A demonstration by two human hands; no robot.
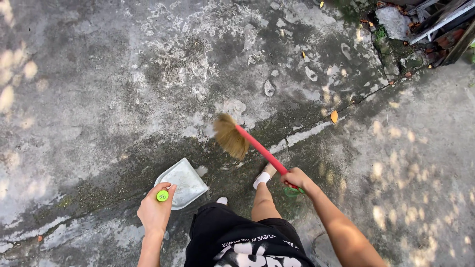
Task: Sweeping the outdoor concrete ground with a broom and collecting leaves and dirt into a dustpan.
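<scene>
Head view. Broom (247, 141) — red handle gripped near its end by the closed right hand (296, 178), bristles angled down to the concrete (99, 99) just beyond the dustpan (184, 182). Dustpan — white, mouth flat on the ground facing the bristles, steadied by the left hand (156, 210) closed round its green-capped handle top. Stray leaves (334, 116) lie farther out.

Outdoor yard, no walls or windows in view. Concrete floor (99, 74) is grey, worn and stained, w/ pale flaking patches at centre and darker damp-looking areas lower left. A crack (316, 129) runs diagonally toward upper right. Dappled sunlight spots at left edge and right side. A few dry leaves (334, 116) lie scattered. Top right corner: mossy rubble (393, 22) and stacked boards (445, 22).
</scene>
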